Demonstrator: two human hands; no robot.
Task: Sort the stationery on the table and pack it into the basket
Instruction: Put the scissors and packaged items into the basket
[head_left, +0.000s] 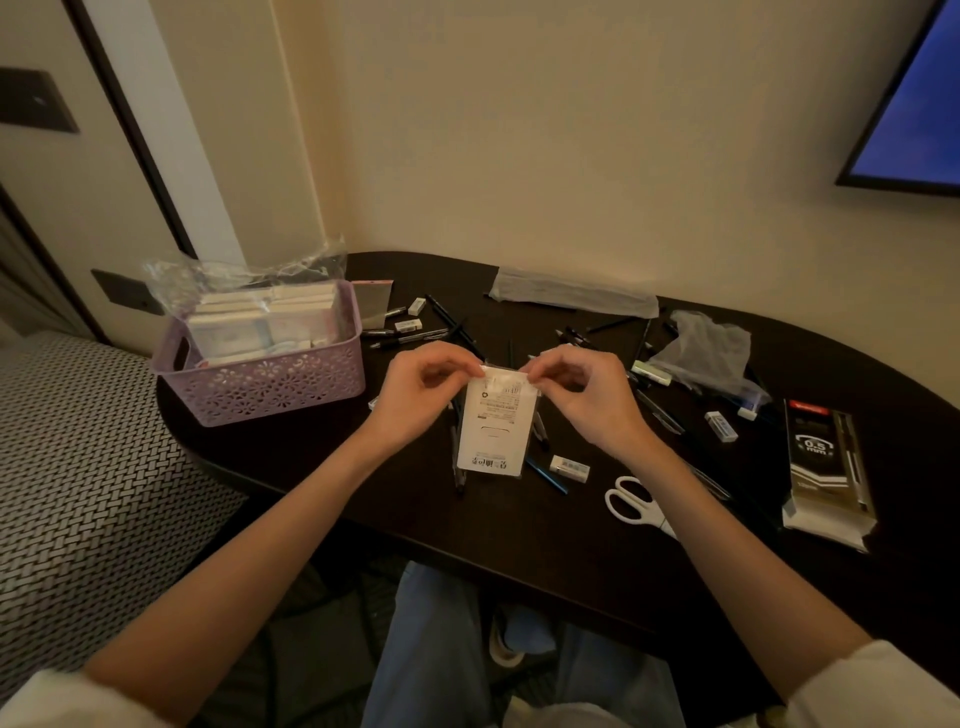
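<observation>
both hands, left (423, 384) and right (579, 387), pinch the top edge of a white packet (496, 428) hanging below their fingertips.

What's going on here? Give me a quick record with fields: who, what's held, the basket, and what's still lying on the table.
who: a person seated at a dark table, seen from a head camera
left hand: pinches a top corner of the white packet
right hand: pinches the other top corner
basket: lilac, left on the table, already holds wrapped packs
still loose: pens, erasers, white scissors, black 0.5 mm box
</observation>
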